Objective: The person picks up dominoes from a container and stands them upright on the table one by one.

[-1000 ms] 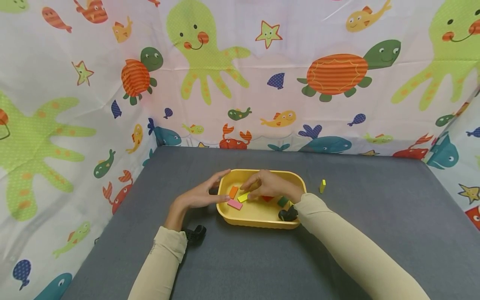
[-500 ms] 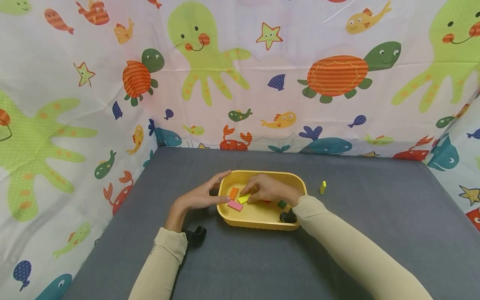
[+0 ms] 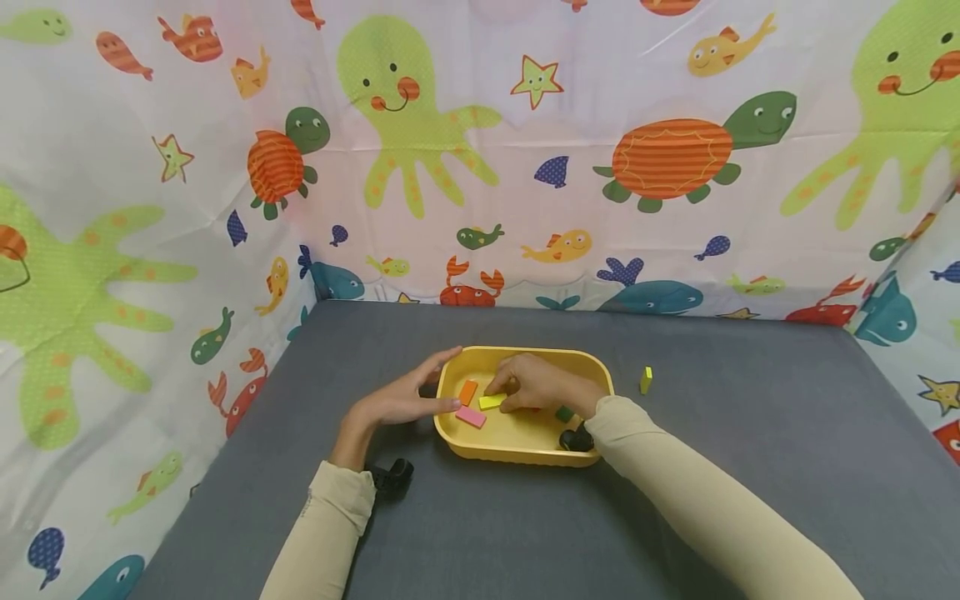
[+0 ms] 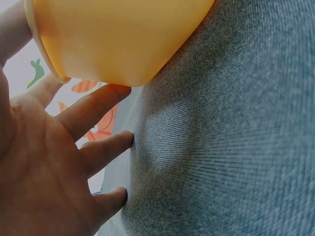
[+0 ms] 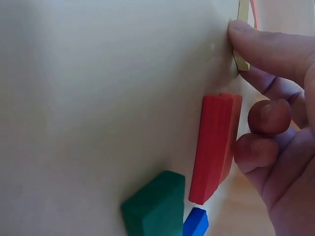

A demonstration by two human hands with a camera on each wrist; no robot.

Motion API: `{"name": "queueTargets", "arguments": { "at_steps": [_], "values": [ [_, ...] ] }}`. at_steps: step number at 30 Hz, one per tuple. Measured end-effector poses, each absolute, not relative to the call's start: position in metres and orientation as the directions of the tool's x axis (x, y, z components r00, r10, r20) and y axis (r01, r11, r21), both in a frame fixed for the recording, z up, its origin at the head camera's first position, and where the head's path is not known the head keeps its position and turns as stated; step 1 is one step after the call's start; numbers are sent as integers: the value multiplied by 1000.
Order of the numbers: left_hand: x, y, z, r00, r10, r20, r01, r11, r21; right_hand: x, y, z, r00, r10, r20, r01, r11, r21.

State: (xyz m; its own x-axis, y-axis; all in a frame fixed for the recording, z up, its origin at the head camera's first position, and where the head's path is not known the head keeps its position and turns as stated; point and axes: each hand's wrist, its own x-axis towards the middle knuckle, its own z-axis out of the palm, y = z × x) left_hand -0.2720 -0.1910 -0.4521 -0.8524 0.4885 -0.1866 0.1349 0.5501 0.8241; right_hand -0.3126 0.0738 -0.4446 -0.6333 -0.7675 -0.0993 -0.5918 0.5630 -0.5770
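A yellow plastic tub [image 3: 517, 457] stands on the grey cloth, with small coloured blocks inside. My left hand [image 3: 397, 402] rests at its left end, thumb and forefinger spread along the rim. In the left wrist view, extended fingers [image 4: 98, 110] touch or lie near the tub's outer wall [image 4: 113, 44]. Inside the tub, my right hand [image 3: 542, 383] pinches a yellow block [image 3: 492, 402] between thumb and forefinger; its other fingers are curled. An orange block [image 3: 467, 392] and a pink block [image 3: 471, 417] lie left of it. Below that hand are red [image 5: 210, 147], green [image 5: 155, 206] and blue [image 5: 196, 222] blocks.
Another yellow block [image 3: 646, 380] stands upright on the grey cloth [image 3: 480, 533], right of the tub. A sea-animal printed curtain [image 3: 450, 183] encloses the back and sides. My right forearm [image 3: 697, 483] crosses the tub's right end.
The pinched yellow block has turned to lie more crosswise and shifted slightly right with my right hand. My left hand stays at the tub's end. The head view has tilted up a little.
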Motion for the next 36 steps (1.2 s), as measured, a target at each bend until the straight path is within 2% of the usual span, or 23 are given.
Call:
{"name": "queueTargets", "arguments": {
  "at_steps": [9,15,21,28,36],
  "values": [
    [-272,-188,-452,-855,480,-195,131,565,815,-309,87,-428,-623,-768,-147,-583,582,-567],
    [-273,-188,-450,-860,474,-189,139,574,807,-309,103,-401,-640,-767,-45,-603,538,-589],
    [-273,-187,-452,-860,473,-192,138,578,804,-299,140,-376,-742,-670,32,-516,540,-664],
    [-273,-187,-454,-862,472,-186,140,574,807,-289,187,-364,-831,-545,111,-443,528,-724],
    [-270,-187,-451,-866,457,-204,123,589,799,-287,240,-388,-923,-367,114,-323,580,-748]
  ]
}}
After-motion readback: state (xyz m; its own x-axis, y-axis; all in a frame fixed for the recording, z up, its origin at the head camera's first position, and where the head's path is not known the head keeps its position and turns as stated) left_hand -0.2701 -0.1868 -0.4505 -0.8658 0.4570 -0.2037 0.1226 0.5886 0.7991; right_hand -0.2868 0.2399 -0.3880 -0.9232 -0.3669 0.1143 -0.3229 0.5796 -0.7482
